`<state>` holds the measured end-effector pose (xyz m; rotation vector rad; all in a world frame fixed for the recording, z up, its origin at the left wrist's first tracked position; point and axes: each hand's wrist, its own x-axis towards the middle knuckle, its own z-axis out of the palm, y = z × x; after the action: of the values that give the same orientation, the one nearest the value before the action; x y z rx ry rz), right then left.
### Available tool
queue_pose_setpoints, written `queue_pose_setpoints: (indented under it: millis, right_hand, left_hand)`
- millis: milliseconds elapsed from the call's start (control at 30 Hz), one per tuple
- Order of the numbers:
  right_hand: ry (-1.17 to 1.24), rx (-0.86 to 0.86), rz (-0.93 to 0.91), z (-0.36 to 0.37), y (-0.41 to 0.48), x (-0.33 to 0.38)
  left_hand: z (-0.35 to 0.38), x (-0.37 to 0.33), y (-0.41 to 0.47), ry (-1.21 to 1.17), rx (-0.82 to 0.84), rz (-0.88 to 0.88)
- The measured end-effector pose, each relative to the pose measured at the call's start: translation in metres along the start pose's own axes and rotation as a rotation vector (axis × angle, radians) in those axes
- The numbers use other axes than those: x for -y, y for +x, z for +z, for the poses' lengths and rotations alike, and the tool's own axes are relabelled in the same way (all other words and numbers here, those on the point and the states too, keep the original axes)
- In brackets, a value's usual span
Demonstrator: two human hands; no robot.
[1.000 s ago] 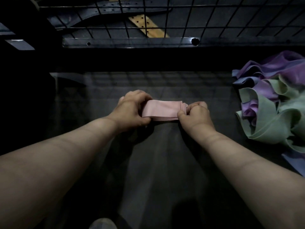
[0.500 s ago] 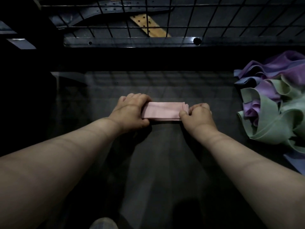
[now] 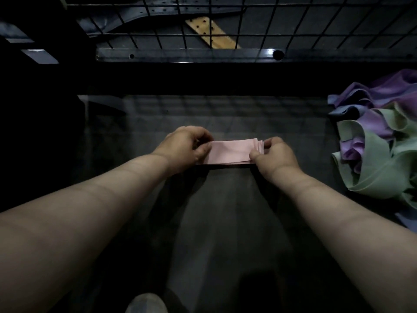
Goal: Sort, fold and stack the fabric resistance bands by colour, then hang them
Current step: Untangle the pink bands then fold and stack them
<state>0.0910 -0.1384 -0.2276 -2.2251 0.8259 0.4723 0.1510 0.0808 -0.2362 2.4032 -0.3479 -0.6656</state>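
Note:
A folded stack of pink bands [image 3: 230, 152] lies flat on the dark table [image 3: 225, 222] at the centre of the head view. My left hand [image 3: 184, 147] pinches its left end, thumb on top and fingers curled behind. My right hand [image 3: 276, 155] pinches the right end, where several layered edges show. A loose heap of unsorted bands sits at the right edge: green bands [image 3: 379, 168], purple bands [image 3: 383, 96] and a dark blue band [image 3: 345, 111] tangled together.
A black wire grid panel [image 3: 248, 21] stands behind the table above a metal rail [image 3: 203, 55]. Behind the grid are a perforated wooden strip [image 3: 212, 32] and dark straps. A shoe tip [image 3: 146, 303] shows at the bottom.
The pink stack has stayed in place between both hands. My left thumb has slid a little onto its top face, and the stack looks flatter and squarer.

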Motion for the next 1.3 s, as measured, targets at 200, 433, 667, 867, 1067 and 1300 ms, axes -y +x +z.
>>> queue_pose_setpoints:
  millis: [200, 433, 667, 867, 1067, 1300]
  right_hand:
    - [0.051, 0.043, -0.088, -0.004, 0.007, 0.000]
    - [0.061, 0.182, -0.123, -0.012, 0.017, 0.006]
    - [0.013, 0.141, -0.292, -0.011, 0.010, -0.003]
    - [-0.115, 0.085, -0.560, -0.011, -0.003, -0.021]
    - [-0.084, 0.093, -0.505, -0.013, -0.017, -0.024]
    - [0.039, 0.312, -0.373, -0.017, -0.018, 0.011]
  left_hand:
    - [0.001, 0.000, -0.004, -0.079, -0.021, 0.013]
    - [-0.005, -0.007, -0.009, -0.034, -0.021, -0.009]
    - [-0.003, -0.010, -0.027, 0.135, -0.115, 0.200]
    - [0.012, 0.002, -0.044, 0.268, -0.193, 0.376]
    - [0.012, 0.010, -0.052, 0.212, -0.051, 0.370]
    - [-0.006, 0.006, -0.056, -0.511, -0.080, -0.125]
